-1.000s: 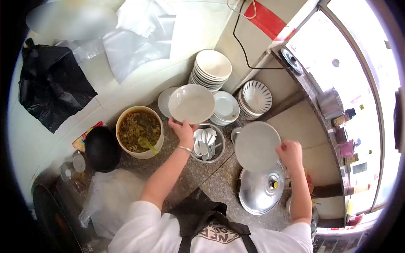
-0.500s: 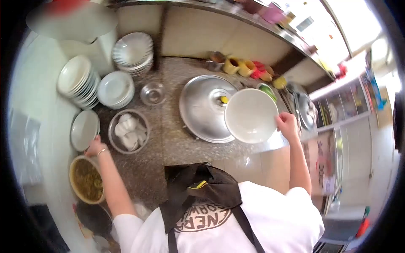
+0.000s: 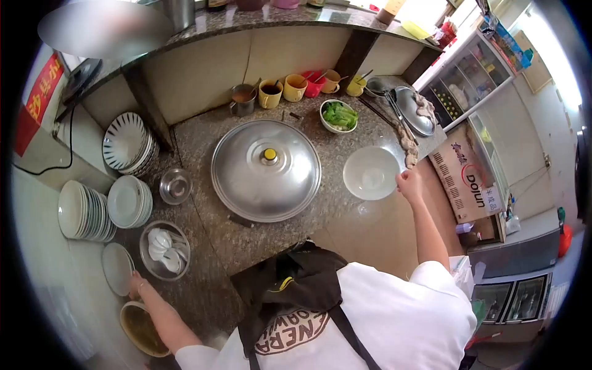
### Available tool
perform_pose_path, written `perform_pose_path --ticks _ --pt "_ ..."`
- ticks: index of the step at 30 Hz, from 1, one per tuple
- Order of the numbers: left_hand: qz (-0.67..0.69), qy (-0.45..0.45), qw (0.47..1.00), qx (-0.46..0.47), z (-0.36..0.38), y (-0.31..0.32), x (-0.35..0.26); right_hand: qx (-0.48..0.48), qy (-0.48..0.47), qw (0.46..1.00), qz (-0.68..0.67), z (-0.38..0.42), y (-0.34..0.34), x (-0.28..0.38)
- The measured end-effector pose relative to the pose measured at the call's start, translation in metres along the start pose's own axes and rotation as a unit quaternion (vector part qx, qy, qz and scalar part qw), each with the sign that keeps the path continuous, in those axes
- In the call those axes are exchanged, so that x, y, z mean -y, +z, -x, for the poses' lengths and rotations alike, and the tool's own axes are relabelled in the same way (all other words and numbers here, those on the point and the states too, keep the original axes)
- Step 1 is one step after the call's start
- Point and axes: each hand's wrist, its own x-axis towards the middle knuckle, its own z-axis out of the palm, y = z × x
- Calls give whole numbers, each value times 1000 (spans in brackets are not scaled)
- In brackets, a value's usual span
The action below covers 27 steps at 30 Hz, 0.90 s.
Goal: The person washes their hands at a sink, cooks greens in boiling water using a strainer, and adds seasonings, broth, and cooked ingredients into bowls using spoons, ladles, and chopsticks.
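Note:
In the head view, my right hand (image 3: pixel 409 184) pinches the rim of a white bowl (image 3: pixel 371 173) near the counter's front edge, its inside facing up. My left hand (image 3: pixel 137 286) is closed at the rim of another white bowl (image 3: pixel 117 269) by the left wall; its fingertips are partly hidden. Just below that hand sits a pot of yellowish-brown broth (image 3: pixel 142 328). A clear bowl of white spoons (image 3: pixel 164 250) lies close to my left hand. Beyond my right hand is a small bowl of green leaves (image 3: pixel 339 116).
A large domed metal lid (image 3: pixel 266 171) covers the middle of the counter. Stacked plates (image 3: pixel 85 211) and patterned bowls (image 3: pixel 126 143) stand at the left. Several mugs (image 3: pixel 295 88) line the back wall. Tongs (image 3: pixel 401 112) and a smaller metal lid (image 3: pixel 414 111) lie at the right.
My right hand has moved the white bowl off to the right of the large lid, away from overlapping it. My left hand stays at the other bowl. The head view has shifted.

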Motion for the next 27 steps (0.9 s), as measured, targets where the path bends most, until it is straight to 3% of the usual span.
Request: perform_pose_path --ticks 2,5,9,11,12,15,19,21,23,24,25,27 --pt "29 -48 994 97 -62 -7 18 -5 16 1000 13 -15 10 -31" --pt "24 -70 990 119 29 -14 -19 -8 24 998 56 -39 23 -73" --pt "-72 25 987 144 111 -26 -29 -12 95 995 5 -77 36 -115" --pt "-85 77 964 240 189 -42 -33 -12 118 993 -20 -100 47 -140" --pt "-71 61 954 285 205 -55 -25 -18 114 992 -52 -114 55 -154" --pt "-77 56 945 312 267 -95 11 3 103 991 -86 -161 75 -193" --pt "-110 -29 939 326 376 -127 87 15 89 984 -152 -198 100 -229" --pt "-123 -40 904 408 442 -124 124 17 110 974 -197 -207 103 -231" --pt "-164 -115 860 470 549 -109 141 4 86 973 -215 -212 112 -239" --pt "-219 -124 822 511 595 -104 152 4 90 972 -219 -212 111 -239" --pt "-272 -113 751 591 623 -106 172 27 80 970 -227 -210 109 -237" --pt "-335 -207 639 661 682 -104 204 50 81 967 -236 -196 110 -238"
